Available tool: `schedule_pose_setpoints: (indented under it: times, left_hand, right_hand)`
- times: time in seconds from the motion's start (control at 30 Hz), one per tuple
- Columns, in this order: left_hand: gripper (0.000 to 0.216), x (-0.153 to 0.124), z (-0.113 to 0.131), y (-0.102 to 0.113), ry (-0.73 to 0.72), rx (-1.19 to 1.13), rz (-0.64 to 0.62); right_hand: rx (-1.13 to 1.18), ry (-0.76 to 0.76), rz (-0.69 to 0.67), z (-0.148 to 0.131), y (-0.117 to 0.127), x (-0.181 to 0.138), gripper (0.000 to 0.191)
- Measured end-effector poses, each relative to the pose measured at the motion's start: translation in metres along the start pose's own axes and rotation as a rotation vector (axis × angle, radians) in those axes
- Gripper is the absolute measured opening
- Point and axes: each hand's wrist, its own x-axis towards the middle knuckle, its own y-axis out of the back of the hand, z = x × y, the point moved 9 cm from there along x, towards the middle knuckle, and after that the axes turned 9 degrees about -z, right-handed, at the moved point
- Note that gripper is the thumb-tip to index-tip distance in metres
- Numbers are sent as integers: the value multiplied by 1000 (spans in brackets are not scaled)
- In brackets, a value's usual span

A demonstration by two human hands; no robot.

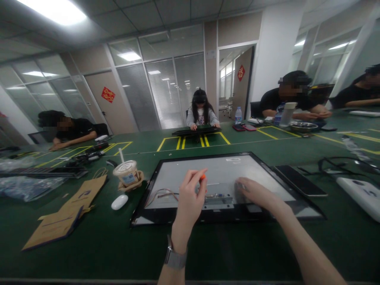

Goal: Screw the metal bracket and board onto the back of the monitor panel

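Flat on the table in front of me lies a display panel (pixel 175 172), its grey back up within a black frame. A metal bracket (pixel 218 202) with several connectors sits near its front edge, and thin coloured wires (pixel 162 194) run out to the left. Over the panel's middle, my left hand (pixel 191 188) is closed in a pinch on a small orange-ended thing (pixel 203 177); most of it is hidden by the fingers. My right hand (pixel 252 190) is low over the panel, right of the bracket, its fingers blurred, and I cannot make out anything in it.
Left of the panel are a white mouse (pixel 119 202), an iced drink cup (pixel 127 174) and paper bags (pixel 68 206). To the right lie a black phone-like slab (pixel 299 180), a white device (pixel 360 196) and black cables (pixel 335 164). Several people sit around the table.
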Motion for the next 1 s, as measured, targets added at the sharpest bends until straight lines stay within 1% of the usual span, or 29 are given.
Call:
schedule_pose_setpoints:
  times: [0.07, 0.13, 0.27, 0.3, 0.37, 0.47, 0.6, 0.67, 0.77, 1.0]
  left_hand:
    - [28, 0, -3, 0, -1, -17, 16]
    - [28, 0, -6, 1, -2, -24, 41]
    - [22, -3, -8, 10, -19, 1, 162]
    - [21, -4, -10, 11, -13, -16, 189]
    - [23, -4, -18, 9, 33, -121, 194]
    - [30, -4, -30, 1, 106, -286, 182]
    - [32, -5, -42, -3, 155, -415, 201]
    - [28, -5, -46, -4, 181, -432, 213]
    - [24, -4, -47, -3, 181, -411, 238]
    - [30, -6, -49, -1, 208, -430, 277]
  right_hand:
    - [-54, 8, 3, 6, -5, 10, 51]
    - [-77, 27, 36, 11, -5, 21, 53]
    - [-118, 25, 61, 17, -9, 41, 56]
    - [-128, 9, 63, 19, -10, 45, 56]
    - [-150, -16, 61, 22, -14, 50, 57]
    - [-146, -26, 53, 23, -16, 51, 56]
    - [-131, -23, 40, 24, -17, 50, 57]
    - [-131, -19, 49, 25, -16, 50, 57]
    - [-134, -13, 68, 25, -16, 50, 57]
    - [-106, -19, 56, 25, -17, 49, 58]
